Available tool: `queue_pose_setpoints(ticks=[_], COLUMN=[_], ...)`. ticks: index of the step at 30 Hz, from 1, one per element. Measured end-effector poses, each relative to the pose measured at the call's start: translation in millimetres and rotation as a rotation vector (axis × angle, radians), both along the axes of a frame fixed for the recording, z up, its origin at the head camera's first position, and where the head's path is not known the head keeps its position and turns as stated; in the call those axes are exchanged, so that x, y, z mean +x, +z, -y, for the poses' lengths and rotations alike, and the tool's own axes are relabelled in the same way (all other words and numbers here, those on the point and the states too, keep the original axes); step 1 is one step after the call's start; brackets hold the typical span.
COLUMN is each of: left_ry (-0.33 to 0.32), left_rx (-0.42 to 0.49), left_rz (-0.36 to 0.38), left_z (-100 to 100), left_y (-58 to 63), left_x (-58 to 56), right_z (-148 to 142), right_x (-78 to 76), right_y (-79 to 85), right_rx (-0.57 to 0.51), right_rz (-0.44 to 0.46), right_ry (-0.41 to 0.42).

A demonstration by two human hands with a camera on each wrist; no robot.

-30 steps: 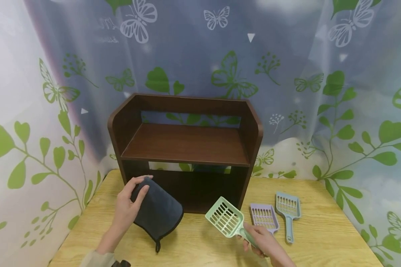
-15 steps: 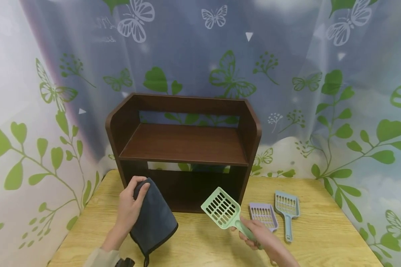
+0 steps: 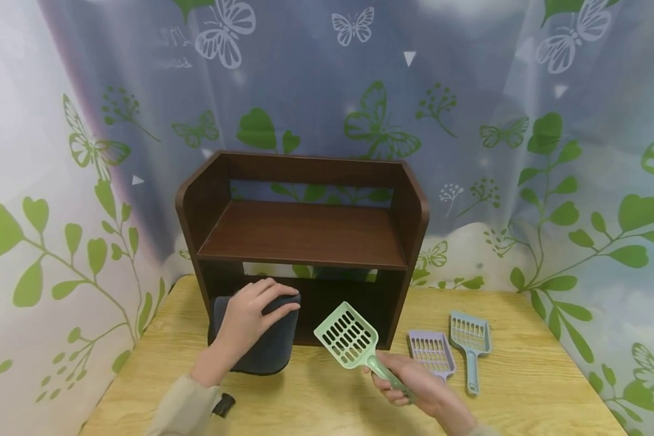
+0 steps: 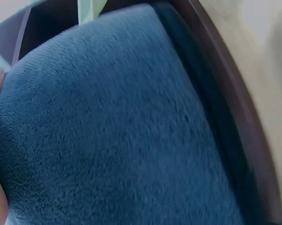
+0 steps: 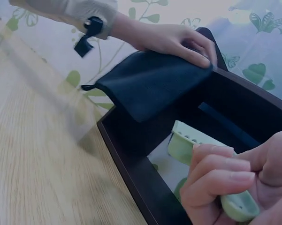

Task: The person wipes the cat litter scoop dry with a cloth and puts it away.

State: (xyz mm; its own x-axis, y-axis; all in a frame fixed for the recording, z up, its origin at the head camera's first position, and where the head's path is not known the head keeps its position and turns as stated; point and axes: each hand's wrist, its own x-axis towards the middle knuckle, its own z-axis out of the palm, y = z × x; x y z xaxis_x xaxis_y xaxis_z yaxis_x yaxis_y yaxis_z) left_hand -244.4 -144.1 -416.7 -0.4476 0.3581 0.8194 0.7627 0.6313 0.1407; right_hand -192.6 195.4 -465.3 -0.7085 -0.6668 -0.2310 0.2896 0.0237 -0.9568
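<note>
Navy rectangular plush cloth (image 3: 269, 348): dark-edged, pinched by the left hand (image 3: 251, 315)
Pale-green slotted plastic scoop (image 3: 361, 346): handle gripped in right-hand fingers (image 3: 388, 386)
Dark-brown two-tier wooden shelf (image 3: 305, 233): beyond the left fingers

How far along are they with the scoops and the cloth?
Done: the green scoop and dark blue cloth are picked up. In hand: the left hand holds the cloth, the right hand the scoop. Maybe left: the purple scoop and light-blue scoop, lying on the table.
</note>
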Motion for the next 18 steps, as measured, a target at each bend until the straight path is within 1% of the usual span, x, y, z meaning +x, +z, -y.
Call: queue_pose_setpoints(ticks=[3, 5, 7, 9, 11, 13, 15, 18], left_ry=[-0.017, -0.031, -0.044, -0.048, -0.055, -0.054, -0.050, -0.035], left_rx=[-0.124, -0.192, -0.241, -0.274, -0.289, -0.292, -0.289, -0.290], left_rz=[-0.138, -0.196, -0.230, -0.243, -0.224, -0.181, -0.122, -0.017], left_z=[-18.3, -30.8, -43.6, -55.7, -66.7, -76.1, -83.5, -89.1], left_y=[11.3, 17.2, 20.8, 20.5, 15.9, 7.7, -2.7, -17.6], left_x=[-2.0, -1.4, 0.6, 2.3, 3.6, 4.8, 5.2, 6.5], right_z=[7.3, 12.4, 17.6, 21.9, 25.3, 27.7, 29.4, 30.6], right_x=[0.5, 1.4, 2.3, 3.4, 4.6, 5.5, 6.3, 7.4], right_y=[1.0, 1.5, 2.5, 3.9, 6.3, 8.6, 10.5, 11.5], right_rx=[-0.008, -0.004, -0.001, 0.001, 0.008, 0.018, 0.031, 0.071], right_rz=[0.006, 0.006, 0.007, 0.003, 0.002, 0.000, -0.009, -0.037], right_ry=[0.021, 0.026, 0.032, 0.027, 0.013, -0.012, -0.043, -0.083])
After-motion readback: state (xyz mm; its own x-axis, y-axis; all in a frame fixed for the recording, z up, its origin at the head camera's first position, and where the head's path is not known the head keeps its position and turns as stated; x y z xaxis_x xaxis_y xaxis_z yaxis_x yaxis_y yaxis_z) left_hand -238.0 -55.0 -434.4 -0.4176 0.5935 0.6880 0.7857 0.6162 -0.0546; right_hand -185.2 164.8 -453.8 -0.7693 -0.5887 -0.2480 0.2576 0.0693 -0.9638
